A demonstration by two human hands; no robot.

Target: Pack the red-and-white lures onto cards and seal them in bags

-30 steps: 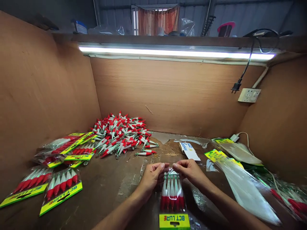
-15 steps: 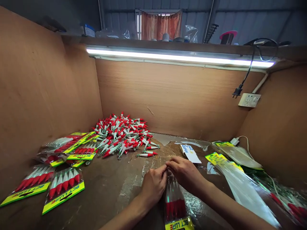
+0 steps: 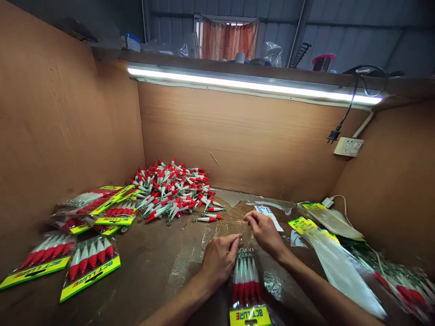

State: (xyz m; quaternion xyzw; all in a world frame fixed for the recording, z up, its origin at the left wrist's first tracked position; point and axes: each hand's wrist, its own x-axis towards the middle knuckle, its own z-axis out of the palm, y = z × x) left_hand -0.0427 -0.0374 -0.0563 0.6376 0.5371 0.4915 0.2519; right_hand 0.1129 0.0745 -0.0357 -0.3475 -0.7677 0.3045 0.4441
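Note:
A clear bag of red and white lures (image 3: 246, 283) with a yellow "BCT LURE" header lies on the brown bench in front of me. My left hand (image 3: 219, 260) is closed, pressing the top left edge of that bag. My right hand (image 3: 264, 232) is raised just beyond the bag top, fingers pinched together on the bag's clear flap or a thin strip; I cannot make out which. A big heap of loose red and white lures (image 3: 173, 190) lies at the back left.
Filled lure bags (image 3: 89, 267) are spread and stacked (image 3: 98, 210) at the left. Empty bags with yellow headers (image 3: 335, 253) lie at the right beside a white card (image 3: 268, 215). Brown partition walls enclose the bench; a wall socket (image 3: 348, 146) hangs at right.
My hands met over the bag top, then parted. The right hand has drawn up and away to the right while the left stays down on the bag. The view drifted slightly.

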